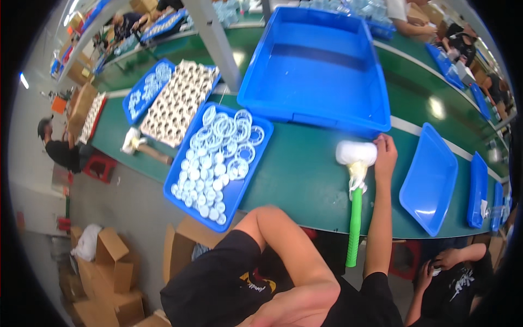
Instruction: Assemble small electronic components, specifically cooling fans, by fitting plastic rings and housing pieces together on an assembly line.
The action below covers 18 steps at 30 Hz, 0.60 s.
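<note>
My right hand (385,151) reaches to the near right corner of a large blue bin (313,117). Its fingers are curled against the corner, and whatever they may hold is hidden. Just left of that hand lies a mallet (356,154) with a white wrapped head and a green handle, which sticks out over the table's front edge. My left arm is bent sharply, and my left hand (291,308) is folded back close to my body at the lower edge, its fingers out of sight. Left of the bin, a blue tray (248,188) carries clear plastic rings and small round pieces.
A pulp tray (180,101), another blue tray (132,106) and a wooden-handled mallet (147,148) lie farther left on the green table (297,174). An angled blue tray (430,182) rests at right. A grey post (215,43) rises behind. A co-worker's hands (444,261) show at lower right.
</note>
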Motion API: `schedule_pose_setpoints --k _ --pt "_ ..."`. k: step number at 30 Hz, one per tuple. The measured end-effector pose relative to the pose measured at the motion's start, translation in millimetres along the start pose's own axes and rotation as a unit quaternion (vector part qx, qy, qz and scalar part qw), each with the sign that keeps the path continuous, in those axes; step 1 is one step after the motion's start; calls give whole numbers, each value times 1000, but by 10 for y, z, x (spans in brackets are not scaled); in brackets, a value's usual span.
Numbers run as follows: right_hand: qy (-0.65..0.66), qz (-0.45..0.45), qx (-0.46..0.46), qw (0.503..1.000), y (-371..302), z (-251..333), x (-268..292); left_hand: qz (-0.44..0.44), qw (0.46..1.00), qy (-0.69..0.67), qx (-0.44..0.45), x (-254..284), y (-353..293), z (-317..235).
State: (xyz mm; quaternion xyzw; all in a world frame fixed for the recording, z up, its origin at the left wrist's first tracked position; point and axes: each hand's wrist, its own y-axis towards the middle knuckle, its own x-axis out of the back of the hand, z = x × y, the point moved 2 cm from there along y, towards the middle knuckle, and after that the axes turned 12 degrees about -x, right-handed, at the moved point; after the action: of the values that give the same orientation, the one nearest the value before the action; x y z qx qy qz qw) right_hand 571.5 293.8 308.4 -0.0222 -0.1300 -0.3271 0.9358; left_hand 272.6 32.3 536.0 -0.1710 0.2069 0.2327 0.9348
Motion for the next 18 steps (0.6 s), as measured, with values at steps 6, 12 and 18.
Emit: schedule_pose_setpoints --k 6,12,18 --pt "11 -5 -24 1000 -31 -8 33 -110 985 -136 14 44 -43 -3" --pt "2 -5 -5 1000 -12 18 -5 -215 961 -120 124 9 -769 -671" --pt "-22 -28 25 999 -149 163 -20 -211 876 161 404 -415 -288 -1327"
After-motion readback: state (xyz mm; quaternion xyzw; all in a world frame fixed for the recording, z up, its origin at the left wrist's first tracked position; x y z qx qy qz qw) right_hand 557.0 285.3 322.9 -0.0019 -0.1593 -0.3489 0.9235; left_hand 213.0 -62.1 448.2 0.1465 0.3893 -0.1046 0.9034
